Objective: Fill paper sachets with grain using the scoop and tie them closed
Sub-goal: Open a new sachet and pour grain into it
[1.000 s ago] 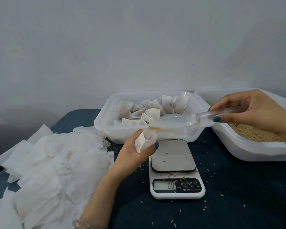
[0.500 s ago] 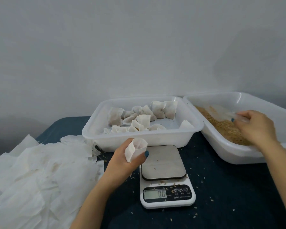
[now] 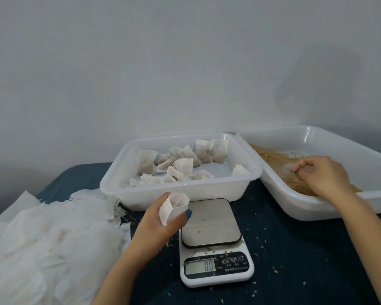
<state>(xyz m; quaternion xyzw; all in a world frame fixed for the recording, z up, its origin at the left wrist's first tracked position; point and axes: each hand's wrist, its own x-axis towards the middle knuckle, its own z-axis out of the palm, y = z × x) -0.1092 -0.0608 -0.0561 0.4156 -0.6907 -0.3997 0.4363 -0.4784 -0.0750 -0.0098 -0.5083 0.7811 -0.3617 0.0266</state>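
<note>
The clear plastic scoop is only a faint blur in the brown grain of the white plastic tray, its handle hidden in the curled grip of the right hand. The left hand pinches a white paper sachet, mouth open, beside the white digital scale.

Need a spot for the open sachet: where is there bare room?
Free: the scale platter, bare but for stray grains, and the dark cloth between it and the grain tray. Crowded: the paper pile at left, and most of the sachet tray.
</note>
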